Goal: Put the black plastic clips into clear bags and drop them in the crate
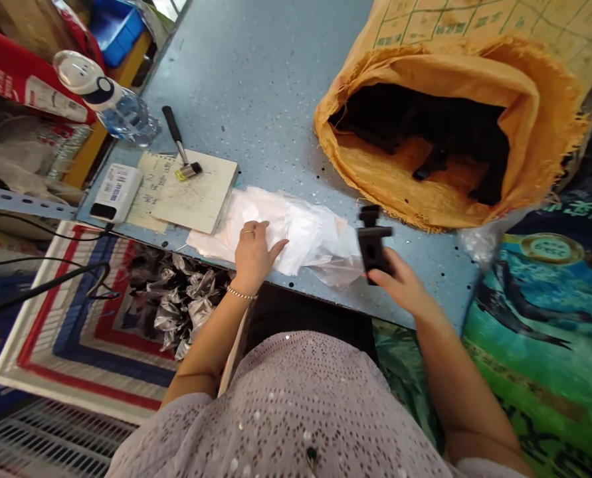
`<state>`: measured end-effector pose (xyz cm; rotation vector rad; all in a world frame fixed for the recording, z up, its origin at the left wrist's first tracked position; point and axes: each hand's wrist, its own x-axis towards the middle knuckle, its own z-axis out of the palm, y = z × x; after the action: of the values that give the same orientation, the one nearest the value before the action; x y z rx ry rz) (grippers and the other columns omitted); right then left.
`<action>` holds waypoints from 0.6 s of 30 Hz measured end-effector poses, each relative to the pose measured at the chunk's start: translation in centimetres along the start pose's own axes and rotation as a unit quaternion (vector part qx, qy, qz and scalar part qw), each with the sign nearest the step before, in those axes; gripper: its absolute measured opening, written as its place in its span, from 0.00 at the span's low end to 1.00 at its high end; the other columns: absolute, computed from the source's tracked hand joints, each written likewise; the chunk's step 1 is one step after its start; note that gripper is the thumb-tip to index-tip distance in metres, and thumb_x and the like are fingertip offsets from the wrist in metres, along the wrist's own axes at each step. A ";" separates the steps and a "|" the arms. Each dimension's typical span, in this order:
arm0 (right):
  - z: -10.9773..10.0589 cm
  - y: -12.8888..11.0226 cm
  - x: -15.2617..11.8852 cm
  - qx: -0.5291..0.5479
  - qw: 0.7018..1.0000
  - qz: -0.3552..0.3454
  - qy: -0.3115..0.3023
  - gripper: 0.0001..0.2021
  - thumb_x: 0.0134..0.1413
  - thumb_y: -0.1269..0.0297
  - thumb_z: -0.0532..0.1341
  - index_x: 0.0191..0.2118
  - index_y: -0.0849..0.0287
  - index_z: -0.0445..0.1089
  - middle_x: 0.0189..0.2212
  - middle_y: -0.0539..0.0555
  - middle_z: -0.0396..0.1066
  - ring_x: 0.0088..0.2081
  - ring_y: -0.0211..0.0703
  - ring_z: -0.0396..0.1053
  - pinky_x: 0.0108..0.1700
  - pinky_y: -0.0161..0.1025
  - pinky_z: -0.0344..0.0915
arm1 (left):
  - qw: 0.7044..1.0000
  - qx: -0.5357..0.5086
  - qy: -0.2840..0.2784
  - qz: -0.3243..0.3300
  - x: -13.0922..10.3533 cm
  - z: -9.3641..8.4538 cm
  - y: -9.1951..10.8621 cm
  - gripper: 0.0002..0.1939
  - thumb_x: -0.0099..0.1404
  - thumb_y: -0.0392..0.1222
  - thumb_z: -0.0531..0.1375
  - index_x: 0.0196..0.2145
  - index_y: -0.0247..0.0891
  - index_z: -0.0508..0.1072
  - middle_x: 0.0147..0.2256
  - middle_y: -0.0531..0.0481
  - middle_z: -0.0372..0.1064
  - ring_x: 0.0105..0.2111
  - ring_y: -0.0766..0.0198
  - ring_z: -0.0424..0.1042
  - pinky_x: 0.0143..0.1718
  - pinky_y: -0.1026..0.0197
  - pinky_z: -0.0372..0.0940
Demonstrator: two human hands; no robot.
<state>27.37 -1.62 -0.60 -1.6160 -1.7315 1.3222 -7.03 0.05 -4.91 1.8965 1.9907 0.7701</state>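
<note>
Near the front edge of the blue speckled table (270,106), my left hand (254,255) rests on a pile of thin clear and white plastic bags (300,229), its thumb spread from the curled fingers. My right hand (398,282) grips a black plastic part (374,249) by its lower end, just right of the bags. Behind it lies an orange woven sack (425,209) on its side, its mouth open towards me, with several black parts (425,126) inside.
Left of the bags are a notepad (196,199), a black-handled tool (173,126), a white device (117,192) and a water bottle (129,116). A basket (61,358) of bagged parts (181,299) stands below left. A green-blue sack (545,312) is at right.
</note>
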 end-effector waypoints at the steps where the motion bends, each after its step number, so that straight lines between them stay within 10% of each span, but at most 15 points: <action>1: 1.6 -1.5 1.3 0.023 1.000 -0.013 -0.015 0.28 0.56 0.41 0.65 0.54 0.56 0.69 0.45 0.58 0.75 0.46 0.55 0.74 0.46 0.49 0.72 | 1.000 -0.002 -0.016 -0.014 0.4 0.3 0.0 0.07 0.67 0.42 0.65 0.41 0.38 0.75 0.45 0.38 0.72 0.45 0.51 0.72 0.44 0.52 0.69; 11: 12.2 -9.1 11.3 0.446 0.845 0.119 -0.268 0.24 0.45 0.45 0.74 0.41 0.58 0.75 0.31 0.54 0.75 0.33 0.44 0.75 0.32 0.40 0.74 | 0.918 -0.366 -0.010 -0.150 2.1 -1.3 -2.9 0.08 0.60 0.45 0.67 0.33 0.38 0.75 0.29 0.52 0.72 0.28 0.65 0.70 0.31 0.62 0.66; 18: 12.8 -8.1 12.0 0.430 0.864 0.145 -0.219 0.27 0.47 0.45 0.72 0.46 0.61 0.77 0.27 0.53 0.74 0.27 0.40 0.71 0.30 0.38 0.73 | 0.964 -0.241 0.056 -0.092 1.6 -3.7 -4.1 0.04 0.63 0.36 0.61 0.36 0.39 0.75 0.36 0.49 0.77 0.37 0.62 0.76 0.43 0.58 0.72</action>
<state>9.84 6.15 -3.05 -1.0954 -0.8153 2.3068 -12.59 0.97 -3.90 1.3949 1.7941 1.1993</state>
